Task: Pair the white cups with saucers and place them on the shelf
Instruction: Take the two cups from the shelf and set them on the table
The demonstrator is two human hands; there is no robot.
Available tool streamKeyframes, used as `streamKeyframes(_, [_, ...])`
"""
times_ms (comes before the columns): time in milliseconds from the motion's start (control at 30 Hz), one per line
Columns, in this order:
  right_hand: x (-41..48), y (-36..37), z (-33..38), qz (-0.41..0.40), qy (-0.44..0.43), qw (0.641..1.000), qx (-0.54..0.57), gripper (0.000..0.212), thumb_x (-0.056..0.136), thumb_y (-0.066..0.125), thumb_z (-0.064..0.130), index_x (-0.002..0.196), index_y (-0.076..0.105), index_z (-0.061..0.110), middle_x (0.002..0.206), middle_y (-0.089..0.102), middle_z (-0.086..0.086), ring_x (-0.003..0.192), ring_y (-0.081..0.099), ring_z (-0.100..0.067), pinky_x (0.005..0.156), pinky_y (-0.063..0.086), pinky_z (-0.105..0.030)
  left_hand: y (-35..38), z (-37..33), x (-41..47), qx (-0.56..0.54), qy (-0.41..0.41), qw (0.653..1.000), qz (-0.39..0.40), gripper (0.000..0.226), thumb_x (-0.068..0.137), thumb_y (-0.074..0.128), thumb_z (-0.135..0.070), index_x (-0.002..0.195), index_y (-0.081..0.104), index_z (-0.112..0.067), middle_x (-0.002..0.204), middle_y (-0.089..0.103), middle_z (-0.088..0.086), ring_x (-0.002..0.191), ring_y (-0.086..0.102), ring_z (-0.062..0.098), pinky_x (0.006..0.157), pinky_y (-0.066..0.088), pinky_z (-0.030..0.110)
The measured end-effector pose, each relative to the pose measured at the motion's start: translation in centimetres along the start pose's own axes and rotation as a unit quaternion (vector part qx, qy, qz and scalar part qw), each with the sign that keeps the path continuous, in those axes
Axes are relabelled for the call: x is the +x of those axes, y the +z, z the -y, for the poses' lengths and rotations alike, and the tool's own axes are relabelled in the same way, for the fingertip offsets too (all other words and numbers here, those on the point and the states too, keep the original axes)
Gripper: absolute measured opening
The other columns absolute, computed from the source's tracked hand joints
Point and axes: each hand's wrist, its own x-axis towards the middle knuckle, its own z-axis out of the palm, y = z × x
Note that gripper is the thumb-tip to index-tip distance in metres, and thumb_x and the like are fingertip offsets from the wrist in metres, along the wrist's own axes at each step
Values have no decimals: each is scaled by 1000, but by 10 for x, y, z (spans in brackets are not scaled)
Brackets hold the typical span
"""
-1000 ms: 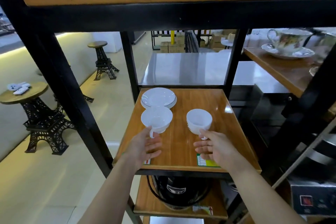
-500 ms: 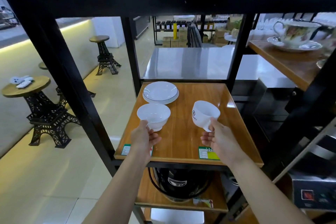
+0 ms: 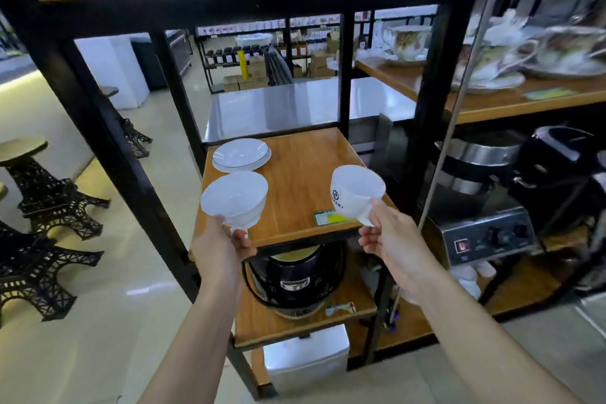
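Two white cups are held in the air in front of the wooden shelf (image 3: 295, 180), both clear of its surface. The left cup (image 3: 234, 198) tips its open mouth toward the camera and shows nothing inside; the left hand (image 3: 221, 248) is closed on its handle, below the bowl. The right cup (image 3: 355, 192) leans to the right, with a dark logo on its side, and its inside cannot be seen; the right hand (image 3: 392, 243) pinches it at the handle. At the back left corner of the shelf lies a stack of white saucers (image 3: 241, 154), with nothing on top. On the shelf below stands a black cooker (image 3: 292, 279).
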Motion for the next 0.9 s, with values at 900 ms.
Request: streamKeyframes(900, [-386,-429,-51,-571,-39,815,87,35,96,43,33,68,48,12,60,43,-1,57,40,-19,62,38,-33,174,199,-461,203,-132,802,547,23,86,48,-22,65,49,-13,51,54,5,37,44,13,35,30,19])
